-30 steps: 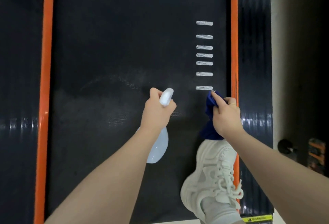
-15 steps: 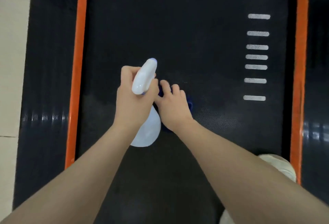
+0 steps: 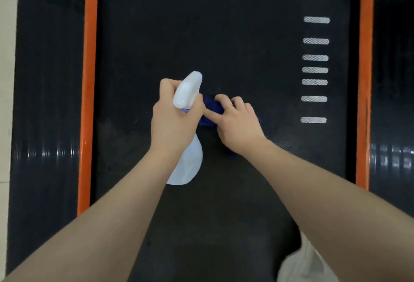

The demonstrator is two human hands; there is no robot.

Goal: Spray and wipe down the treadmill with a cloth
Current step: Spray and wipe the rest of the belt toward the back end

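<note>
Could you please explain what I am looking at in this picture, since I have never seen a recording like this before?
There is no robot here. The picture comes from a camera worn on a person's head, looking down at their own two bare arms. The dark surface is a treadmill belt, bordered by orange strips and marked with a column of white dashes. The left hand grips a white spray bottle by its neck, nozzle pointing away from the person. The right hand, which wears a thin ring, presses a dark blue cloth onto the belt, right beside the bottle. A pale shape at the bottom right is too blurred to identify.
</note>
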